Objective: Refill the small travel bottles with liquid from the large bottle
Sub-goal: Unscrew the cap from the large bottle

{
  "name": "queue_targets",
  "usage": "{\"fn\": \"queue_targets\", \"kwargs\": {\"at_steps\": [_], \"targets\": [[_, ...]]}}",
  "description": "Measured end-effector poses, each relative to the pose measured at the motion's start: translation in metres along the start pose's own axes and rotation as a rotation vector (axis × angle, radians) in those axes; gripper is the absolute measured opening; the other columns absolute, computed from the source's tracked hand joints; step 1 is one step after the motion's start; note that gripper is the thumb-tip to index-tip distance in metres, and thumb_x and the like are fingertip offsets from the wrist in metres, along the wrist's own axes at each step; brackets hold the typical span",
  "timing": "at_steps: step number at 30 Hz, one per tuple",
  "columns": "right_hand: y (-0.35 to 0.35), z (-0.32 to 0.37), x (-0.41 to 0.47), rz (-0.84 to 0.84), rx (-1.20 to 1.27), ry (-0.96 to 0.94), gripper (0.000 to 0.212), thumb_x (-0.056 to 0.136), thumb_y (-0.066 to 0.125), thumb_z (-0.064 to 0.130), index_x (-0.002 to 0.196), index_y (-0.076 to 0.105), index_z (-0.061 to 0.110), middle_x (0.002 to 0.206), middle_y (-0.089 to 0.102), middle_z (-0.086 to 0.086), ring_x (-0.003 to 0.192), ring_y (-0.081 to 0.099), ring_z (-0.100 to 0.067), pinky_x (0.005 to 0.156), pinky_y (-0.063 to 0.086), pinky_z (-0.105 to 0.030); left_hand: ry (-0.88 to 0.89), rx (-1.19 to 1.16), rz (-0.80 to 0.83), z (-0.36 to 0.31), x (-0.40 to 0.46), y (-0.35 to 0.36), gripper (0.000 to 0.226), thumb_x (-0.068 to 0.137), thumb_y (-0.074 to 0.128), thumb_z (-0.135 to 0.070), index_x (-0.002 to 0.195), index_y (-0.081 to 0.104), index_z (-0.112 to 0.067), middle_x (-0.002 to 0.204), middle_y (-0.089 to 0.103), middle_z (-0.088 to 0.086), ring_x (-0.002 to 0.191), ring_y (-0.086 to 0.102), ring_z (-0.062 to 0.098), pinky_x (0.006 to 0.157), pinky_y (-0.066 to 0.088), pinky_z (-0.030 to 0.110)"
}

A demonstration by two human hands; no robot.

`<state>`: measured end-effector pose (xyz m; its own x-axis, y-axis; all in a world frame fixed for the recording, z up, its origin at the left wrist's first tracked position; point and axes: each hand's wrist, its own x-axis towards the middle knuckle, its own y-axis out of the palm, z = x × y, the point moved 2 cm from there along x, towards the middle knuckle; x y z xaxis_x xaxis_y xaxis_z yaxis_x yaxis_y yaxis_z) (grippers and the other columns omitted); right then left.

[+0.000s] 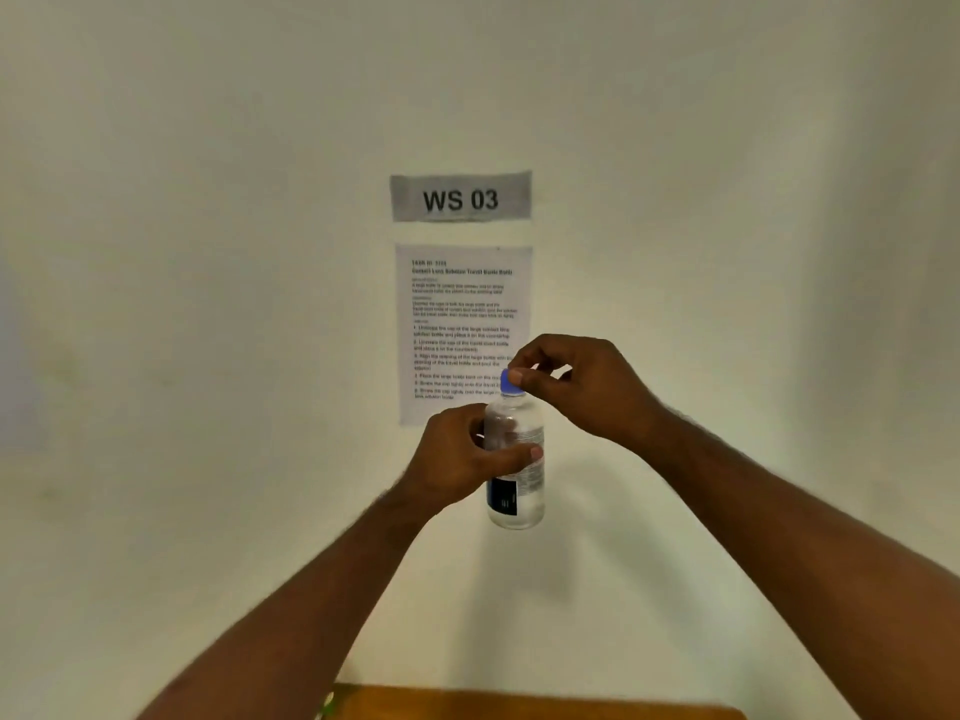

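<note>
A clear large bottle [519, 491] with a dark label is held upright in the air in front of the wall. My left hand [457, 459] wraps around its middle. Its blue cap [509, 383] sits on the neck, and my right hand [582, 387] pinches that cap from above with thumb and fingertips. No small travel bottles are in view.
A pale wall fills the view, with a grey "WS 03" sign [461, 198] and a printed instruction sheet [460, 314] below it. A strip of the brown wooden table [545, 706] shows at the bottom edge.
</note>
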<state>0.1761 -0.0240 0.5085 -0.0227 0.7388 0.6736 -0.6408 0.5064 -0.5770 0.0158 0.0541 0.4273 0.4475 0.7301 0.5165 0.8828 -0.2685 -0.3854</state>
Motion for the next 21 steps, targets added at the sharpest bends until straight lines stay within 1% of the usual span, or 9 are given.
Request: {"fn": "queue_targets", "kwargs": {"at_steps": [4, 8, 9, 12, 13, 14, 16, 19, 21], "targets": [[-0.016, 0.028, 0.021, -0.035, -0.041, -0.036, 0.01, 0.086, 0.075, 0.039, 0.092, 0.073, 0.03, 0.092, 0.074, 0.019, 0.084, 0.067, -0.002, 0.074, 0.048, -0.021, 0.077, -0.022, -0.037, -0.027, 0.013, -0.017, 0.046, 0.075, 0.09, -0.028, 0.116, 0.071, -0.022, 0.114, 0.076, -0.006, 0.101, 0.073, 0.012, 0.091, 0.061, 0.03], [-0.032, 0.047, 0.035, -0.067, -0.045, -0.012, 0.019, 0.079, 0.082, 0.04, 0.091, 0.071, 0.03, 0.093, 0.074, 0.017, 0.082, 0.069, -0.008, 0.075, 0.054, -0.026, 0.135, -0.052, -0.041, -0.045, 0.022, -0.026, 0.057, 0.076, 0.089, -0.028, 0.128, 0.066, -0.023, 0.122, 0.074, -0.006, 0.104, 0.073, 0.011, 0.09, 0.062, 0.028], [-0.035, 0.052, 0.038, -0.062, -0.047, -0.006, 0.021, 0.077, 0.084, 0.04, 0.089, 0.071, 0.029, 0.093, 0.074, 0.016, 0.082, 0.07, -0.009, 0.076, 0.056, -0.028, 0.142, -0.054, -0.037, -0.049, 0.023, -0.026, 0.055, 0.076, 0.089, -0.028, 0.126, 0.067, -0.026, 0.122, 0.074, -0.006, 0.104, 0.073, 0.012, 0.091, 0.062, 0.03], [-0.039, 0.061, 0.041, -0.044, -0.061, 0.002, 0.023, 0.073, 0.088, 0.035, 0.082, 0.068, 0.027, 0.092, 0.076, 0.012, 0.088, 0.072, -0.009, 0.083, 0.061, -0.034, 0.161, -0.072, -0.036, -0.057, 0.025, -0.025, 0.045, 0.075, 0.089, -0.028, 0.111, 0.066, -0.042, 0.116, 0.074, -0.01, 0.102, 0.073, 0.014, 0.09, 0.062, 0.032], [-0.041, 0.063, 0.041, -0.045, -0.055, 0.007, 0.023, 0.073, 0.089, 0.032, 0.081, 0.068, 0.026, 0.092, 0.076, 0.012, 0.088, 0.073, -0.008, 0.084, 0.062, -0.035, 0.17, -0.08, -0.038, -0.06, 0.026, -0.025, 0.046, 0.075, 0.089, -0.027, 0.11, 0.065, -0.044, 0.115, 0.074, -0.01, 0.102, 0.074, 0.014, 0.089, 0.062, 0.032], [-0.042, 0.064, 0.041, -0.044, -0.04, 0.013, 0.023, 0.074, 0.088, 0.029, 0.08, 0.067, 0.026, 0.092, 0.076, 0.011, 0.089, 0.073, -0.008, 0.084, 0.062, -0.035, 0.178, -0.085, -0.039, -0.062, 0.026, -0.024, 0.048, 0.075, 0.089, -0.027, 0.113, 0.065, -0.041, 0.116, 0.074, -0.009, 0.101, 0.074, 0.015, 0.088, 0.062, 0.032], [-0.045, 0.063, 0.041, -0.026, 0.025, 0.023, 0.022, 0.076, 0.087, 0.022, 0.083, 0.066, 0.027, 0.093, 0.076, 0.008, 0.09, 0.074, -0.01, 0.087, 0.061, -0.038, 0.186, -0.095, -0.036, -0.065, 0.027, -0.025, 0.05, 0.075, 0.09, -0.025, 0.119, 0.067, -0.033, 0.115, 0.075, -0.009, 0.1, 0.075, 0.013, 0.085, 0.063, 0.029], [-0.047, 0.059, 0.04, 0.025, 0.139, 0.052, 0.02, 0.084, 0.079, 0.009, 0.095, 0.067, 0.021, 0.095, 0.079, 0.002, 0.093, 0.075, -0.012, 0.089, 0.061, -0.042, 0.194, -0.077, -0.02, -0.07, 0.026, -0.026, 0.041, 0.074, 0.09, -0.024, 0.103, 0.067, -0.043, 0.105, 0.075, -0.018, 0.094, 0.074, 0.005, 0.078, 0.06, 0.021], [-0.05, 0.058, 0.038, 0.078, 0.166, 0.074, 0.025, 0.089, 0.072, 0.003, 0.107, 0.065, 0.019, 0.1, 0.079, 0.0, 0.098, 0.075, -0.013, 0.089, 0.061, -0.04, 0.191, -0.049, -0.011, -0.069, 0.026, -0.025, 0.04, 0.074, 0.09, -0.026, 0.101, 0.067, -0.043, 0.106, 0.076, -0.013, 0.095, 0.075, 0.01, 0.082, 0.062, 0.027]]}}
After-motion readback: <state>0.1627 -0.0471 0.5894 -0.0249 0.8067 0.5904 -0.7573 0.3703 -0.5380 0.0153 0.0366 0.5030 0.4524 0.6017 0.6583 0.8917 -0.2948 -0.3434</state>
